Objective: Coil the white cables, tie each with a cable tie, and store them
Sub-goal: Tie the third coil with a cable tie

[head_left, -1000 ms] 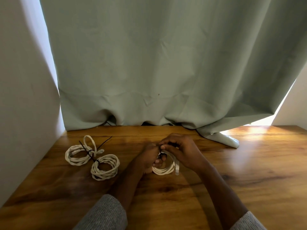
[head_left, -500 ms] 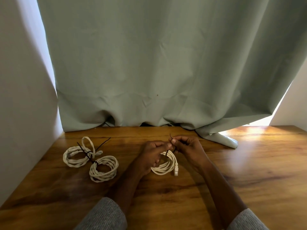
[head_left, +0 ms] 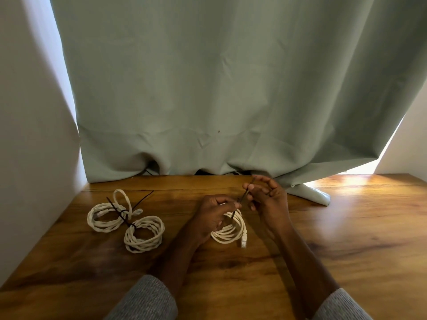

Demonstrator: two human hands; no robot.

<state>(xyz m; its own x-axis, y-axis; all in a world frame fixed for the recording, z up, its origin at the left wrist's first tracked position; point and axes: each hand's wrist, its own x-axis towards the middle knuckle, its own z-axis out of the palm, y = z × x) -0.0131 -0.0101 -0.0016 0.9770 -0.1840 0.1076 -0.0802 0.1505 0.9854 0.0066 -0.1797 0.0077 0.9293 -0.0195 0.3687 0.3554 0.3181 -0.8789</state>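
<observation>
Cables first, biggest context down: we're at a wooden table (head_left: pixel 323 250) with a grey-green curtain (head_left: pixel 231 88) hanging behind it and draped onto the back edge. Two coiled cables (head_left: pixel 126 219) lie on the left side, touching each other, each with a dark tie around it and a long uncut tail sticking out. Those look done, apart from storing.

Third coil (head_left: pixel 230 229) sits mid-table under our hands, connector end lying free at its right edge. Left hand (head_left: pixel 213 215) has fingers curled around the coil's top, holding the bundle. Right hand (head_left: pixel 268 199) pinches the tail of the black cable tie (head_left: pixel 243 196) between thumb and forefinger, other fingers loosely spread, just above the coil.

Step in hand, as we judge it: cinching the tie on coil three. Can't tell if the tail is through the head. Next move needs a steady pull while the left keeps loops bunched, then storing all three.
</observation>
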